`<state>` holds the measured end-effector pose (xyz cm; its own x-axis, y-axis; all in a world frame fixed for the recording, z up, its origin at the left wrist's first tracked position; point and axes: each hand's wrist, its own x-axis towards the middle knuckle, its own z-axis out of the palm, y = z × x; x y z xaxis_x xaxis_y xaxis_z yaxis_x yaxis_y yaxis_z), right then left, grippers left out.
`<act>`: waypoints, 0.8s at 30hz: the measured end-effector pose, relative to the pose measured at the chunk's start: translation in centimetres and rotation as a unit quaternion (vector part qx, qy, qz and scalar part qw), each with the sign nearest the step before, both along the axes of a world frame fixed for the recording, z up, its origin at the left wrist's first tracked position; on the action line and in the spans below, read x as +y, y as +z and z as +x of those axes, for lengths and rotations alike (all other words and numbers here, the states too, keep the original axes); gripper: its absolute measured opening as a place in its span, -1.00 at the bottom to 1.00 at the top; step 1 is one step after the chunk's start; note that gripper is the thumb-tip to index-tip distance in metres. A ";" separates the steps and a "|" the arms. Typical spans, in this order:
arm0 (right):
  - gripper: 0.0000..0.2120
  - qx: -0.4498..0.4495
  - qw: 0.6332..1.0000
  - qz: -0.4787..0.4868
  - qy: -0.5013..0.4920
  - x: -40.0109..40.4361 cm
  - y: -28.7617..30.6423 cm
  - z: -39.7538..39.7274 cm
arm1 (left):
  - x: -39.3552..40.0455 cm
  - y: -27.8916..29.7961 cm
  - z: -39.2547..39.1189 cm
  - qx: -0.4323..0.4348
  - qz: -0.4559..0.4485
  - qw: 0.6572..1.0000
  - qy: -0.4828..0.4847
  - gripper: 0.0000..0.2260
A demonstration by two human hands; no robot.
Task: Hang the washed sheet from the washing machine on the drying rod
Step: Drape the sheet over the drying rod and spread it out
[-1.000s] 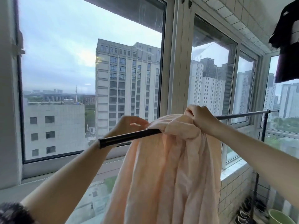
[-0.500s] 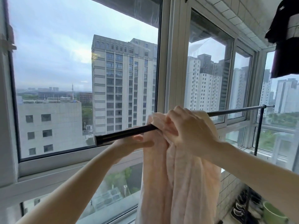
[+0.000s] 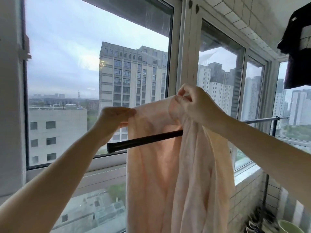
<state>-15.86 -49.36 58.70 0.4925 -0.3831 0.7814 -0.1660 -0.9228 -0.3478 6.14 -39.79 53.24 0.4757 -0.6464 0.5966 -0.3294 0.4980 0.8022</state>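
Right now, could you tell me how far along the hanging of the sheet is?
Done: the pink sheet is out of the machine and draped over the black drying rod. In hand: the left hand and right hand pinch its top edge, lifted above the rod. Left: the cloth hangs bunched near the rod's end, so it needs spreading along the rod and releasing.
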 end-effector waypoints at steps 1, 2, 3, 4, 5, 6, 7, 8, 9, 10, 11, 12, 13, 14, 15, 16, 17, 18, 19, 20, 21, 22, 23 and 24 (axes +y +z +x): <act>-0.93 -0.018 1.000 0.009 0.017 0.1 1.0 0.3 | 0.1 0.8 0.3 0.000 -0.007 1.000 0.001 -0.96; -0.92 -0.038 0.999 0.017 0.032 0.2 2.1 0.4 | 0.5 1.7 0.4 0.014 -0.025 1.000 -0.005 -0.94; -0.92 -0.060 0.997 0.022 0.040 0.3 3.0 0.6 | 0.9 2.5 0.4 0.026 -0.041 0.999 -0.013 -0.93; -0.92 -0.080 0.995 0.027 0.046 0.4 3.8 0.6 | 1.3 3.3 0.4 0.033 -0.059 0.997 -0.024 -0.92; -0.92 -0.094 0.994 0.029 0.053 0.4 4.3 0.8 | 1.5 3.8 0.5 0.032 -0.074 0.996 -0.032 -0.91; -0.92 -0.100 0.993 0.030 0.057 0.2 4.6 1.0 | 1.7 4.2 0.5 0.033 -0.083 0.995 -0.041 -0.89; -0.93 -0.095 0.994 0.024 0.054 0.0 4.5 1.2 | 1.8 4.4 0.7 0.028 -0.086 0.995 -0.042 -0.86; -0.94 -0.081 0.996 0.005 0.037 -0.4 4.1 1.4 | 1.8 4.4 0.9 0.020 -0.080 0.996 -0.037 -0.83; -0.96 -0.060 0.998 -0.028 0.008 -0.9 3.5 1.5 | 1.5 4.2 1.1 0.004 -0.066 0.998 -0.021 -0.83; -0.97 -0.037 0.997 -0.062 -0.022 -1.5 2.8 1.6 | 1.1 3.7 1.3 -0.008 -0.045 0.999 -0.003 -0.84; -0.97 -0.013 0.995 -0.086 -0.046 -2.2 2.0 1.5 | 0.5 3.0 1.6 -0.018 -0.022 1.000 0.013 -0.87; -0.96 0.012 0.994 -0.094 -0.062 -3.1 1.2 1.4 | -0.1 2.2 1.7 -0.024 0.003 0.999 0.023 -0.89; -0.95 0.040 0.992 -0.092 -0.078 -3.9 0.4 1.3 | -0.8 1.4 1.9 -0.033 0.027 0.999 0.029 -0.90; -0.94 0.071 0.989 -0.089 -0.098 -4.7 -0.5 1.2 | -1.3 0.6 2.0 -0.049 0.048 0.997 0.034 -0.89; -0.94 0.103 0.983 -0.089 -0.127 -5.4 -1.4 1.2 | -1.9 -0.3 2.1 -0.074 0.065 0.995 0.032 -0.85; -0.92 0.128 0.975 -0.092 -0.160 -6.1 -2.2 1.1 | -2.3 -1.0 2.1 -0.104 0.077 0.991 0.017 -0.81; -0.91 0.144 0.966 -0.094 -0.193 -6.6 -2.8 0.9 | -2.8 -1.8 2.2 -0.141 0.089 0.986 0.001 -0.80; -0.89 0.152 0.960 -0.094 -0.216 -7.1 -3.3 0.7 | -3.1 -2.4 2.3 -0.181 0.105 0.978 -0.002 -0.81; -0.88 0.156 0.958 -0.087 -0.225 -7.5 -3.6 0.4 | -3.4 -2.9 2.3 -0.216 0.118 0.969 0.004 -0.83; -0.88 0.155 0.961 -0.068 -0.217 -7.9 -3.8 0.1 | -3.5 -3.2 2.4 -0.234 0.122 0.965 0.007 -0.84; -0.88 0.152 0.968 -0.038 -0.198 -8.1 -3.7 -0.1 | -3.5 -3.4 2.4 -0.233 0.123 0.965 0.003 -0.84; -0.84 0.144 0.974 -0.002 -0.174 -8.2 -3.7 -0.3 | -3.6 -3.4 2.6 -0.212 0.122 0.970 -0.008 -0.86; -0.79 0.136 0.978 0.034 -0.156 -8.0 -3.5 -0.5 | -3.6 -3.5 2.7 -0.181 0.123 0.975 -0.023 -0.87; -0.73 0.127 0.979 0.068 -0.146 -7.7 -3.4 -0.6 | -3.6 -3.4 2.7 -0.150 0.122 0.980 -0.043 -0.88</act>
<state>-16.42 -57.09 55.31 0.5191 -0.6287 0.5790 -0.5122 -0.7711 -0.3781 8.86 -43.41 49.83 0.2403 -0.8172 0.5239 -0.5348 0.3390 0.7740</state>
